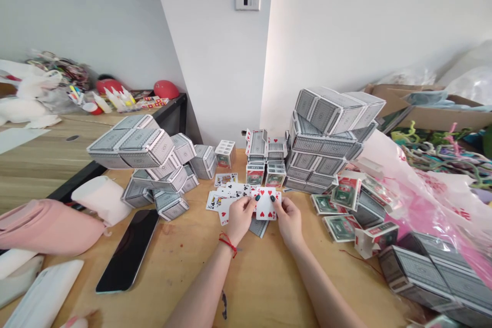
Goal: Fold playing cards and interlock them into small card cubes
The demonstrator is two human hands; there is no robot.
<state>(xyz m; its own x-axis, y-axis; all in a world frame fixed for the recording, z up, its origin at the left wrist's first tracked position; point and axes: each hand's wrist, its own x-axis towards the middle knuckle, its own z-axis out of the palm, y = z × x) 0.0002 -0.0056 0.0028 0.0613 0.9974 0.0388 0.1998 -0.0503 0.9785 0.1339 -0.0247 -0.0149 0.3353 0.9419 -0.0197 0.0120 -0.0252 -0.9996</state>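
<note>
My left hand [240, 218] and my right hand [288, 219] meet at the table's middle, both pinching a playing card with red hearts [266, 207] by its side edges. A red string is tied round my left wrist. Loose face-up cards [226, 193] lie spread on the wood just beyond and left of my hands. A grey-backed card [258, 227] peeks out under the held card.
Stacks of cubes folded from grey-backed cards stand left [148, 164] and right [326, 138]. Small card boxes [265, 164] sit behind the loose cards. Card packs [340, 210] lie right. A black phone [128, 251] lies at left. Pink plastic [415, 195] covers the right side.
</note>
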